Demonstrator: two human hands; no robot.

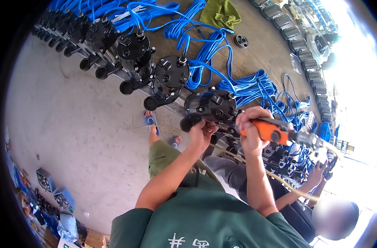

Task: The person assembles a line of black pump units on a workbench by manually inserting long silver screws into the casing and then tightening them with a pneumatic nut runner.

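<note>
My right hand (253,129) wraps around an orange-and-black air tool (271,131), held level with its metal hose coupling pointing right. The tool's working end is hidden behind my fingers, close to the right side of a black submersible pump (211,105). My left hand (203,134) is at the pump's near lower edge, beside its round outlet. Its fingers are curled in a pinch; what they hold, if anything, is too small to make out. A blue cable leaves the pump's top.
More black pumps (170,77) stand in a row to the left. Coiled blue cables (254,87), a green cloth (220,14) and a round black part (241,41) lie on the bench. A pale yellow hose (287,186) runs past my right arm. A co-worker (294,213) works close on the right.
</note>
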